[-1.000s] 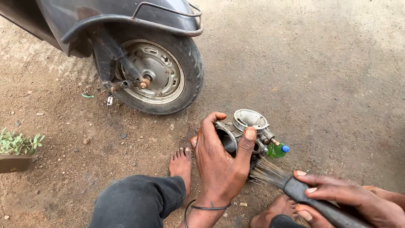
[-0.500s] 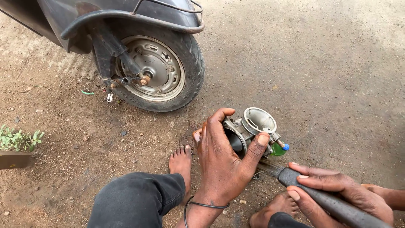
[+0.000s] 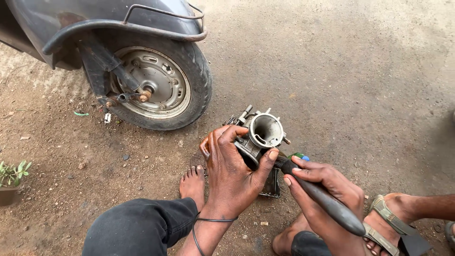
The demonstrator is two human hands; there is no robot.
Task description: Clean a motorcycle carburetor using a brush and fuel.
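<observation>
My one head-worn view looks steeply down and close over the hands, facing the dirt ground (image 3: 355, 71) and scooter wheel (image 3: 156, 87).

The brush (image 3: 327, 201) bristles are hidden behind the left hand (image 3: 232, 173) and carburetor (image 3: 258, 137).

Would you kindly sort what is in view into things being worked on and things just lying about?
In use: carburettor in the left hand; brush in the right hand; small tray beneath.

Lying about: scooter wheel; potted plant; green scrap; sandalled foot.
</observation>
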